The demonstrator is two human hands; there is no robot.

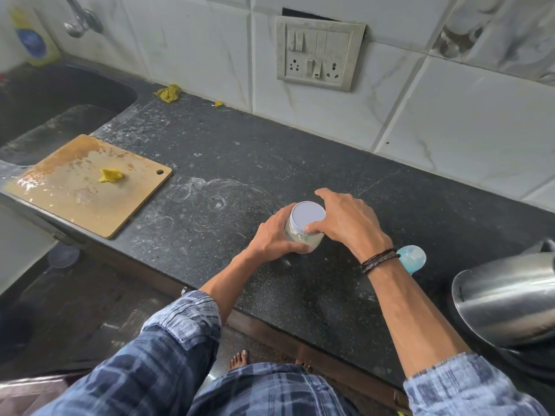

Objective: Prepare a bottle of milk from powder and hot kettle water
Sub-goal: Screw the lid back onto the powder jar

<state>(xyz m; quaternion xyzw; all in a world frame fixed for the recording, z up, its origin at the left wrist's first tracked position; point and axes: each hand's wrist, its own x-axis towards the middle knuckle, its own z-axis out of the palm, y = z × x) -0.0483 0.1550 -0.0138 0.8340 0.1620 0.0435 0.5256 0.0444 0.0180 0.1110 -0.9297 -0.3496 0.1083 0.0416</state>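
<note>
Powder jar [304, 232] stood on the desk [240, 163], left of the steel kettle [507, 298]. Left hand [274, 235] gripped its body; right hand [345, 220] clasped its white lid [308, 216]. Steady bracing would help twist without spilling.

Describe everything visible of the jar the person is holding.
The jar is small, clear and apparently plastic, with a flat pale lavender-white lid on top. It stands upright on the dark speckled counter. The left hand wraps its body; the right hand grips the lid rim. Pale contents show, unclear what.
</note>
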